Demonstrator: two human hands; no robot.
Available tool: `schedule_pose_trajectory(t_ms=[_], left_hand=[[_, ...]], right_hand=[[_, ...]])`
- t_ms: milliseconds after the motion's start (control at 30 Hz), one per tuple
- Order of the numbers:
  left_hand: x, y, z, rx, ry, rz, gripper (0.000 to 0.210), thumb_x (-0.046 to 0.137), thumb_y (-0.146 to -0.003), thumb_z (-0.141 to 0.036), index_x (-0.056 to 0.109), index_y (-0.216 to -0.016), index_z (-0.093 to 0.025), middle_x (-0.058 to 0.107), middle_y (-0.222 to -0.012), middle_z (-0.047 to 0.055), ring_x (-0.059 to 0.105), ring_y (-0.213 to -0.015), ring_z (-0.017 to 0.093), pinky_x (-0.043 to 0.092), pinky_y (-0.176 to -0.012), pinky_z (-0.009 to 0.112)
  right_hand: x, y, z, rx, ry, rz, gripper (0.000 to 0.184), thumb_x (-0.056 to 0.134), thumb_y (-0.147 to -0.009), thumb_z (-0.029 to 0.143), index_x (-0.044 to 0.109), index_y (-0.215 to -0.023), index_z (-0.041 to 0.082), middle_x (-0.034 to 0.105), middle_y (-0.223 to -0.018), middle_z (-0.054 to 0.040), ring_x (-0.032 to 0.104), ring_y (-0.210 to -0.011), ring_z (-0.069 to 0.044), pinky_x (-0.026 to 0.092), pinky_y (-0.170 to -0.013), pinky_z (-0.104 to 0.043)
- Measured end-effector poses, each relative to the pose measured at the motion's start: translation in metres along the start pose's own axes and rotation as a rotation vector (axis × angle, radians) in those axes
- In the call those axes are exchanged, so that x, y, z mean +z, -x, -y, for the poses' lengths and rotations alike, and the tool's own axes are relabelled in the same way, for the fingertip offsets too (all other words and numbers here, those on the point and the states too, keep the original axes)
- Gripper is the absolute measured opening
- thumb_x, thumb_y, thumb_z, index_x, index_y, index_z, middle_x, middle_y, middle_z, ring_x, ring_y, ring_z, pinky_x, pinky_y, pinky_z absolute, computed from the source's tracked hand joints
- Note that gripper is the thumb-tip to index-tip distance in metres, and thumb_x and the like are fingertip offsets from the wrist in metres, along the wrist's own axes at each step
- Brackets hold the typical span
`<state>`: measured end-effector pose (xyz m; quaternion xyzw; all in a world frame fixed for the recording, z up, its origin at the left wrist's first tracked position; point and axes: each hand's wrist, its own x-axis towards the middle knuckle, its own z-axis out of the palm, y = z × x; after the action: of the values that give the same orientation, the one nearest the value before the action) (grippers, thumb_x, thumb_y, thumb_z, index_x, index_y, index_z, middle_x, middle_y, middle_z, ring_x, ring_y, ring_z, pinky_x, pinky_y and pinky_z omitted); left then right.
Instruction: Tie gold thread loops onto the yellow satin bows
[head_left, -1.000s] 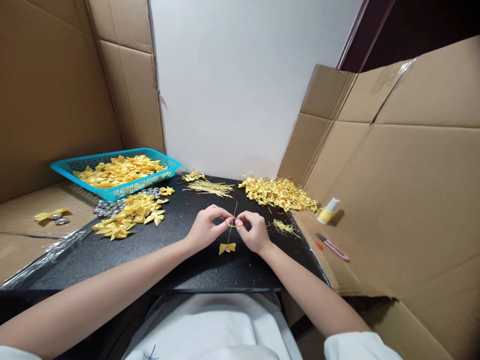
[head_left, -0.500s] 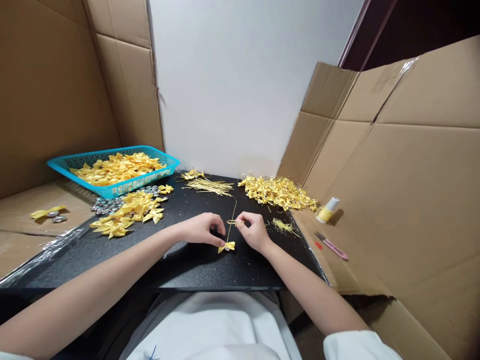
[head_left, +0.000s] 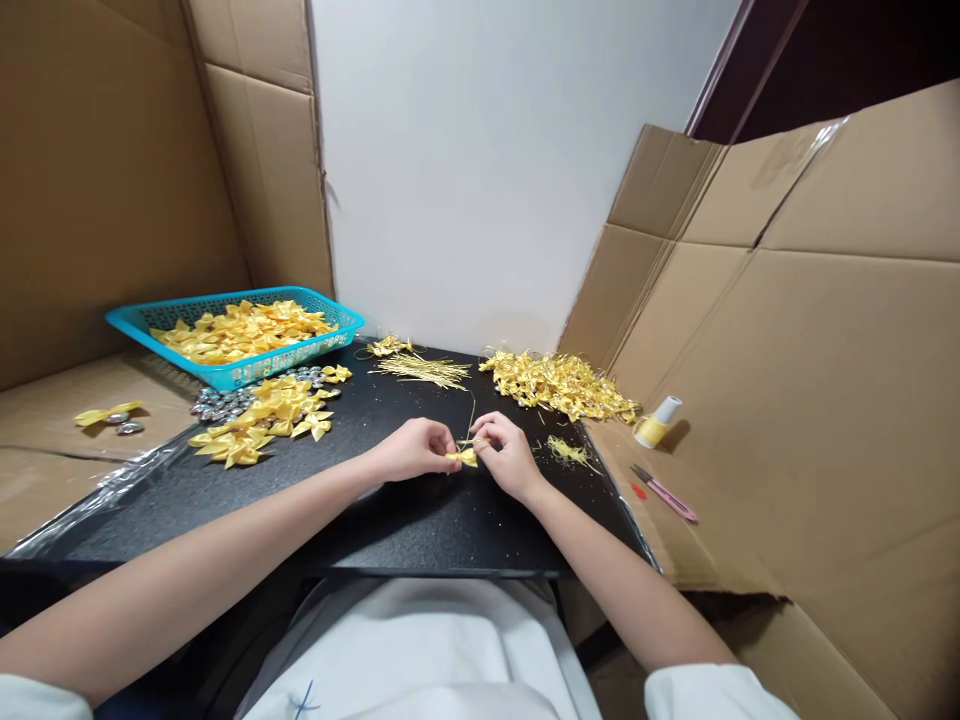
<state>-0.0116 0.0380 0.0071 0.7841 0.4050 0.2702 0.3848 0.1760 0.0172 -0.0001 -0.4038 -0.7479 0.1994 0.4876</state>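
Note:
In the middle of the black tabletop [head_left: 450,530], my left hand [head_left: 414,449] pinches a yellow ribbon bow [head_left: 466,458] between thumb and fingers. Close by on the right, my right hand [head_left: 511,458] is closed on a thin gold cord [head_left: 472,408], whose free end rises beyond the fingers. The cord's looped part lies between the two hands, just above the bow. Fingers partly hide where cord and bow meet, so I cannot tell how they are joined.
A blue basket [head_left: 225,376] of yellow bows stands back left, with loose bows [head_left: 277,405] and silver beads [head_left: 217,405] before it. Cut gold cords [head_left: 424,371] and a heap of corded bows [head_left: 562,385] lie behind. Pink snips [head_left: 671,498] and a thread spool [head_left: 656,425] sit right.
My left hand has taken hold of the bow and raised it from near the table's front up to my right hand. The cord loop is now beside the bow.

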Motion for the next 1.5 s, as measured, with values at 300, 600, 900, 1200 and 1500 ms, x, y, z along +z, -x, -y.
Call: schedule_pose_trajectory(t_ms=[300,600,900,1200,1500], left_hand=[[0.004,-0.001,-0.007,0.026,0.214,-0.206,0.032,0.076,-0.061,-0.042,0.06,-0.071,-0.015,0.064,-0.057,0.001,0.061,-0.053,0.014,0.044,-0.05,0.022],[0.009,-0.003,-0.01,-0.105,0.388,-0.14,0.038,0.082,-0.053,-0.037,0.058,-0.07,-0.013,0.06,-0.054,-0.002,0.055,-0.047,0.01,0.042,-0.047,0.021],[0.011,-0.003,-0.013,-0.077,0.472,-0.172,0.039,0.082,-0.053,-0.04,0.06,-0.07,-0.013,0.062,-0.056,-0.001,0.053,-0.05,0.009,0.042,-0.052,0.022],[0.014,-0.003,-0.012,-0.157,0.53,-0.215,0.033,0.082,-0.051,-0.036,0.064,-0.065,-0.013,0.06,-0.052,-0.002,0.05,-0.049,0.009,0.041,-0.053,0.023],[0.017,-0.003,-0.011,-0.133,0.551,-0.195,0.034,0.081,-0.052,-0.036,0.06,-0.065,-0.014,0.061,-0.055,-0.002,0.051,-0.05,0.009,0.039,-0.053,0.022]], right_hand=[[0.004,0.0,-0.007,0.076,-0.076,0.078,0.016,0.053,-0.075,0.023,0.058,-0.062,0.017,0.06,-0.067,-0.0018,0.053,-0.061,-0.012,0.042,-0.058,-0.024],[0.007,0.0,-0.008,0.072,-0.036,0.039,0.017,0.053,-0.075,0.024,0.057,-0.059,0.017,0.056,-0.064,-0.0006,0.049,-0.059,-0.011,0.038,-0.055,-0.023],[0.006,0.001,-0.001,0.014,0.023,0.003,0.019,0.053,-0.075,0.025,0.054,-0.057,0.018,0.054,-0.061,0.0001,0.048,-0.058,-0.012,0.039,-0.056,-0.023],[0.007,0.001,-0.001,-0.013,0.058,-0.02,0.021,0.053,-0.076,0.023,0.051,-0.055,0.019,0.055,-0.062,-0.0004,0.05,-0.06,-0.012,0.041,-0.058,-0.024],[0.005,0.002,-0.002,-0.048,0.104,-0.011,0.019,0.052,-0.076,0.02,0.051,-0.056,0.019,0.056,-0.064,-0.001,0.052,-0.061,-0.013,0.042,-0.06,-0.025]])
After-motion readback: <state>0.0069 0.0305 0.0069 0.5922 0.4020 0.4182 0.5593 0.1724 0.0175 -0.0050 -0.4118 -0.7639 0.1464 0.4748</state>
